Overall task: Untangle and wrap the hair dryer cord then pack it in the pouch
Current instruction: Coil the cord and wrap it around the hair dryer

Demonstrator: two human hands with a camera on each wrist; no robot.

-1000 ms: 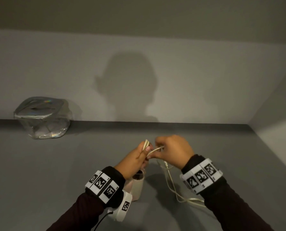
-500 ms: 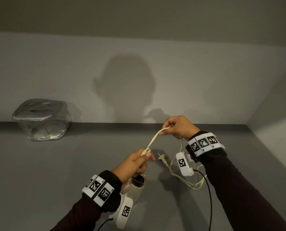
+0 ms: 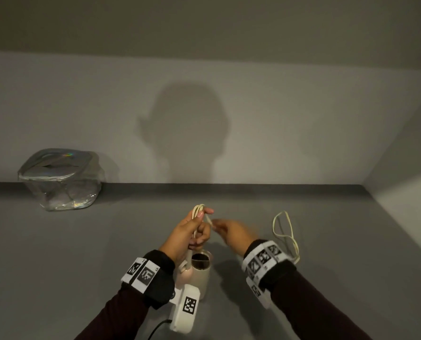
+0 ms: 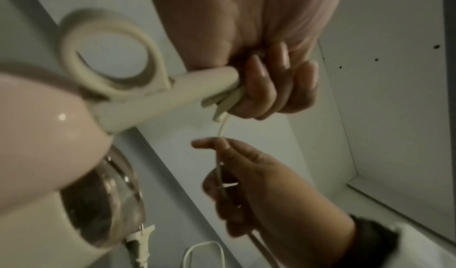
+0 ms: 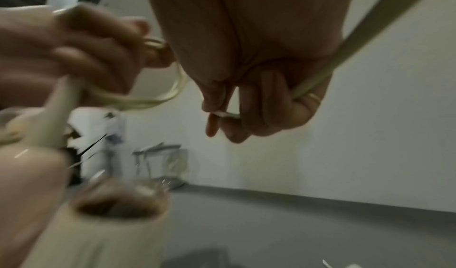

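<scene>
A cream and pink hair dryer (image 3: 200, 272) hangs below my left hand (image 3: 192, 231), which grips folded loops of its cream cord (image 3: 199, 208) above the table. In the left wrist view the curled fingers (image 4: 271, 88) clamp the cord bundle next to the dryer's hanging loop (image 4: 108, 51). My right hand (image 3: 231, 233) sits just right of the left and pinches the cord (image 5: 318, 85) between thumb and fingers. Slack cord (image 3: 284, 231) loops in the air to the right. The plug (image 4: 140, 239) lies near the dryer's nozzle.
A clear pouch with a silver zipped top (image 3: 60, 179) stands at the back left against the wall. The grey table (image 3: 57, 266) ends at walls behind and on the right. Wrist cameras and their black cable (image 3: 184, 307) hang under my forearms.
My right hand, which had pulled the cord up and to the right, has come back down next to the left hand. Another loop now lies in the left hand's bundle.
</scene>
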